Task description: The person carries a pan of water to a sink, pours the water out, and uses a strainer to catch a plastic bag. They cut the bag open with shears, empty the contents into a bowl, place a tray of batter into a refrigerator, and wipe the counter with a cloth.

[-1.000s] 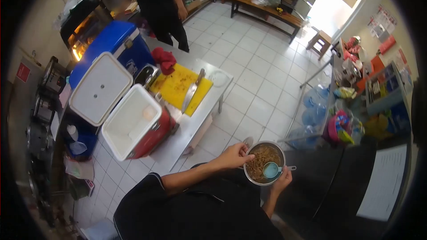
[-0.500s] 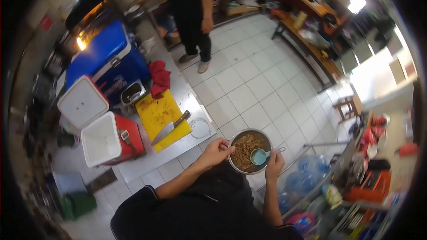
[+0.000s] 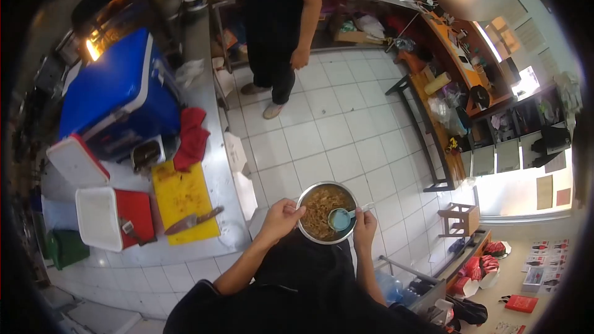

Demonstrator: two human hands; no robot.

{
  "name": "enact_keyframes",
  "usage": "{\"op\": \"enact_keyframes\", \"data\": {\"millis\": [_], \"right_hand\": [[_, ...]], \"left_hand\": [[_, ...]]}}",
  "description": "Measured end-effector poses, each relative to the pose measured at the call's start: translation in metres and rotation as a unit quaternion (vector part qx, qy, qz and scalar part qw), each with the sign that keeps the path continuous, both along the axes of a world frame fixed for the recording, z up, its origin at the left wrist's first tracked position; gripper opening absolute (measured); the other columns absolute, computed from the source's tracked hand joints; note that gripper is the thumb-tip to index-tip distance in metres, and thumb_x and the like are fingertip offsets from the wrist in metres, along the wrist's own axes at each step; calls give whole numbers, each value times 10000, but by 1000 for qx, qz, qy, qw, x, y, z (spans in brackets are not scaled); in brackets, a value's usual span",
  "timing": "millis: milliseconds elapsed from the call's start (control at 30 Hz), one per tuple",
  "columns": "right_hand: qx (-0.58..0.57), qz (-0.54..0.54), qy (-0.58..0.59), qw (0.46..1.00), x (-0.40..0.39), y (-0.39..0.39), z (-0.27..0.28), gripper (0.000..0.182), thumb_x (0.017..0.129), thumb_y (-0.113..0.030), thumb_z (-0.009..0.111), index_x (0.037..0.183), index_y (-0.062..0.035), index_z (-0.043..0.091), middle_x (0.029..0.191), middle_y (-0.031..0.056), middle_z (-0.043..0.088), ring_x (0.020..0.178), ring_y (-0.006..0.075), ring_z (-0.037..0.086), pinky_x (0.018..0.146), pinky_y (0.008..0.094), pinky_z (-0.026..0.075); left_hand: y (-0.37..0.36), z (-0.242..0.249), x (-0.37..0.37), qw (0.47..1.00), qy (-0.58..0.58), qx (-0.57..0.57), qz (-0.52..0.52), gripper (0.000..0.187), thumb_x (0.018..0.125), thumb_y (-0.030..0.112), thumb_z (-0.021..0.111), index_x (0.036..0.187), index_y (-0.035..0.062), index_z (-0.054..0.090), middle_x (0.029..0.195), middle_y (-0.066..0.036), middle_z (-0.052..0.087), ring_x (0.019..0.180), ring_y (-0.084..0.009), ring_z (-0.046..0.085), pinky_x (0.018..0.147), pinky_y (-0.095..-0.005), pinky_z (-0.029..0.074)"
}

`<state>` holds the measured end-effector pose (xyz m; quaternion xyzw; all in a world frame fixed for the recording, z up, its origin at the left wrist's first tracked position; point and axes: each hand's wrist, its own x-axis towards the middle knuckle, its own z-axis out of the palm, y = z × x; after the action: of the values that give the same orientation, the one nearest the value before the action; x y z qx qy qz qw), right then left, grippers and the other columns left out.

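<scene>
A round metal bowl (image 3: 307, 192) of brown shredded food (image 3: 323, 209) is held out in front of my body over the tiled floor. My left hand (image 3: 284, 218) is closed on the bowl's left rim, thumb at the edge. On the opposite side, my right hand (image 3: 365, 225) grips the rim together with the handle of a scoop (image 3: 340, 219). The scoop's round, bluish cup rests on the food inside the bowl.
To the left stands a metal table (image 3: 229, 226) with a yellow cutting board (image 3: 179, 192), a knife (image 3: 193, 219), a red cloth (image 3: 191, 139), a blue cooler (image 3: 108, 96) and an open red cooler (image 3: 137, 215). Another person (image 3: 278, 31) stands ahead. A wooden stool (image 3: 459, 218) is right.
My view has turned right and tilted up, so the table and coolers sit further left and more of the right wall shows. Both hands keep hold of the bowl and scoop.
</scene>
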<state>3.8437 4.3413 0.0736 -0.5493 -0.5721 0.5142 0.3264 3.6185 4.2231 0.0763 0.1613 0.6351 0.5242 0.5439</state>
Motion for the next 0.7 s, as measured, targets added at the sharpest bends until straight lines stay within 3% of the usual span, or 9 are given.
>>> {"op": "enact_keyframes", "data": {"millis": [167, 267, 400, 500, 600, 700], "right_hand": [[-20, 105, 16, 994, -42, 90, -3, 254, 949, -196, 613, 846, 33, 650, 723, 22, 618, 670, 71, 528, 594, 252, 420], [-38, 173, 40, 983, -72, 140, -8, 252, 940, -204, 624, 862, 34, 658, 699, 20, 615, 630, 72, 522, 565, 256, 418], [5, 274, 23, 961, -125, 211, -20, 265, 928, -221, 637, 867, 36, 660, 641, 30, 587, 583, 69, 493, 531, 264, 401], [38, 365, -17, 930, -167, 257, -10, 272, 924, -233, 645, 824, 19, 665, 607, 13, 556, 563, 56, 445, 510, 260, 366], [66, 453, -36, 889, -213, 296, -34, 282, 929, -245, 639, 835, 20, 665, 617, 7, 560, 566, 58, 445, 514, 258, 364], [62, 489, -26, 870, -267, 314, -49, 310, 902, -274, 659, 815, 23, 665, 589, 74, 565, 541, 119, 471, 510, 305, 375]], "left_hand": [[51, -5, -24, 997, -20, -21, 71, 250, 895, 173, 705, 1012, 0, 567, 801, -90, 629, 677, -154, 635, 580, -274, 541], [75, -10, -34, 992, 0, -26, 121, 326, 881, 229, 726, 1017, -10, 552, 795, -81, 621, 642, -136, 618, 535, -250, 508], [115, 8, -54, 977, 38, -84, 193, 232, 898, 156, 691, 984, -21, 568, 802, -94, 626, 676, -162, 635, 598, -294, 558], [144, 7, -63, 957, 47, -55, 282, 228, 896, 188, 700, 958, -5, 596, 744, -49, 608, 625, -111, 583, 534, -249, 493], [159, -1, -81, 937, 42, -52, 343, 235, 891, 209, 710, 944, 6, 604, 730, -34, 606, 606, -86, 551, 516, -235, 462], [174, -2, -105, 911, 57, -81, 400, 261, 884, 217, 716, 932, -9, 594, 730, -41, 606, 619, -91, 561, 507, -235, 460]]}}
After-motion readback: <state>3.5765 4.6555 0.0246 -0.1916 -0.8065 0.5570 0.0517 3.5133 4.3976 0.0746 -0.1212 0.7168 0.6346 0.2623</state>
